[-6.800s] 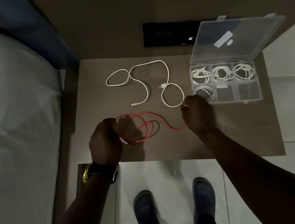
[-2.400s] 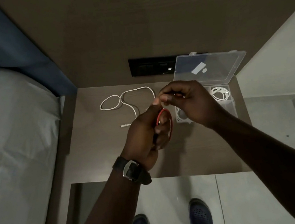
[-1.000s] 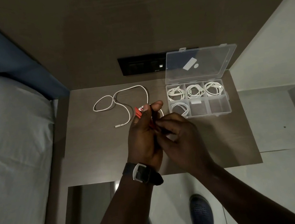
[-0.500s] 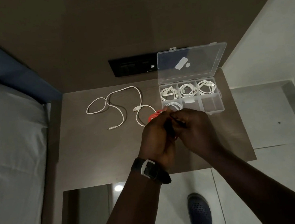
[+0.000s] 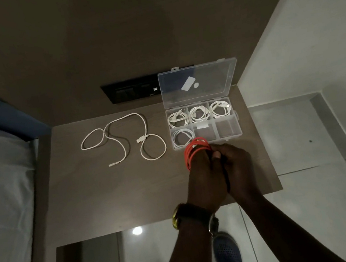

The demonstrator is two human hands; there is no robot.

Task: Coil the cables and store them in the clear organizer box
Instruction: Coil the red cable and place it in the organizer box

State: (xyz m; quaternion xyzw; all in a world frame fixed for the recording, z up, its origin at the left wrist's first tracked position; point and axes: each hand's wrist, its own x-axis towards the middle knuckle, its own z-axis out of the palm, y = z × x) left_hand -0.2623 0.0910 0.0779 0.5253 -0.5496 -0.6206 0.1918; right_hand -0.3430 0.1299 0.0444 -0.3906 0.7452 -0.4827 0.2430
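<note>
A red cable (image 5: 192, 150) is wound into a small coil and held by my left hand (image 5: 205, 177), with my right hand (image 5: 237, 166) pressed against it and gripping the same coil. Both hands hover just in front of the clear organizer box (image 5: 240, 131), whose lid (image 5: 198, 81) stands open. Several compartments hold coiled white cables (image 5: 198, 114); the middle and right front ones look empty. A loose white cable (image 5: 121, 135) lies uncoiled on the tabletop to the left of the box.
The brown bedside table (image 5: 110, 195) meets a dark wall with a black socket panel (image 5: 131, 91). A bed (image 5: 1, 199) runs along the left. White tiled floor and my dark shoes (image 5: 227, 254) are below the table's front edge.
Over the earlier frames the red cable went from loose loops on the table to a tight coil. In the last half second both hands moved right and toward the box's front edge.
</note>
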